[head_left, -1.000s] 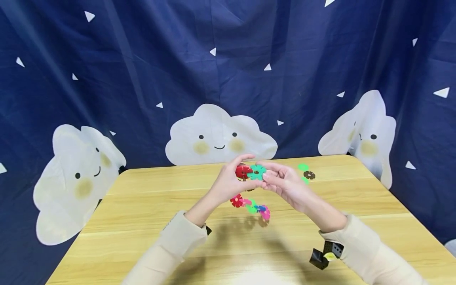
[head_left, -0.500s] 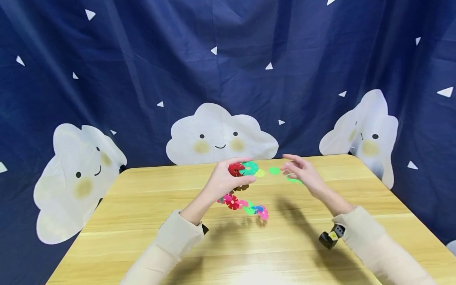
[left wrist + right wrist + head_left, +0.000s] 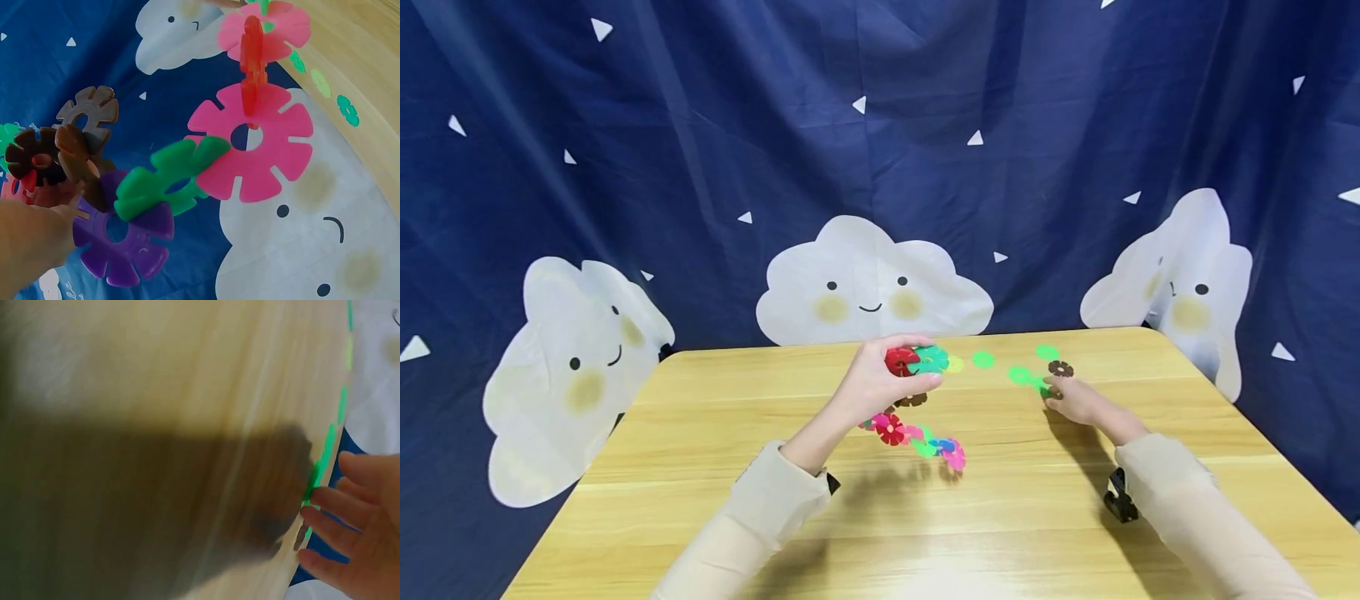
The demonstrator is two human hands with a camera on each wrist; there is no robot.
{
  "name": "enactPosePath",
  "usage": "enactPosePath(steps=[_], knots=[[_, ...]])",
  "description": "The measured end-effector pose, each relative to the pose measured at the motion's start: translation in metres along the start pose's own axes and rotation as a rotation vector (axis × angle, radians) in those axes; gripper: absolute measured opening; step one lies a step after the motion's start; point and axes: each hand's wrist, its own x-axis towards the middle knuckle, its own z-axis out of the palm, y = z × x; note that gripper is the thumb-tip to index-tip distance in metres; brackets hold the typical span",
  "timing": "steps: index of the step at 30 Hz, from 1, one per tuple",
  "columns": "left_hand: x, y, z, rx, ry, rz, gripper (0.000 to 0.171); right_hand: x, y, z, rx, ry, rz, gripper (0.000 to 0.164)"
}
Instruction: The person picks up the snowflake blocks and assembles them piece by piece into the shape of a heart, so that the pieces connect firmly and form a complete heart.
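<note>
My left hand grips a chain of slotted plastic flower discs and holds it above the table. At its upper end, between thumb and fingers, are a red disc and a teal disc. Lower down hang brown, red, green, blue and pink ones. The left wrist view shows a purple disc, a green disc and a pink disc slotted together. Over at the right, my right hand reaches down to loose green discs, its fingertips at one of them, fingers loosely spread.
More loose discs lie along the table's back: a yellow-green disc, a green disc, another green disc and a dark brown disc. Behind the wooden table hangs a blue curtain with clouds.
My right hand has left the teal disc and moved right, down to the loose green discs. The left hand keeps hold of the chain, which has shifted slightly.
</note>
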Motion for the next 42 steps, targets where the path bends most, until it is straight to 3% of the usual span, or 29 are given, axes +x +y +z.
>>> enactPosePath(steps=[5, 9, 15, 23, 29, 32, 36, 39, 42], knots=[[0.000, 0.001, 0.002, 0.015, -0.029, 0.040, 0.040, 0.007, 0.001, 0.004, -0.079, 0.063, 0.009, 0.052], [0.000, 0.002, 0.003, 0.009, -0.057, 0.059, 0.041, 0.005, 0.002, 0.006, -0.134, 0.063, 0.069, 0.041], [-0.001, 0.003, 0.003, 0.025, -0.049, 0.060, 0.040, 0.003, 0.007, 0.008, -0.071, 0.075, 0.098, 0.022], [-0.001, 0.004, 0.005, 0.018, -0.087, 0.057, 0.039, 0.006, 0.009, 0.008, 0.007, 0.072, 0.083, 0.047], [-0.001, 0.004, 0.005, 0.019, -0.077, 0.036, 0.038, 0.006, 0.006, 0.006, 0.080, 0.140, 0.023, 0.021], [0.000, 0.004, 0.005, 0.045, -0.051, 0.038, 0.038, 0.008, -0.011, -0.002, 0.231, 0.230, -0.018, 0.016], [0.001, 0.006, 0.005, 0.071, -0.019, 0.041, 0.037, 0.005, -0.054, -0.019, 0.448, 0.359, -0.089, 0.023], [0.002, 0.006, 0.006, 0.074, -0.015, 0.044, 0.037, -0.003, -0.090, -0.030, 0.555, 0.462, -0.225, 0.023], [0.002, 0.005, 0.007, 0.074, -0.008, 0.060, 0.036, -0.013, -0.120, -0.035, 0.600, 0.553, -0.415, 0.022]])
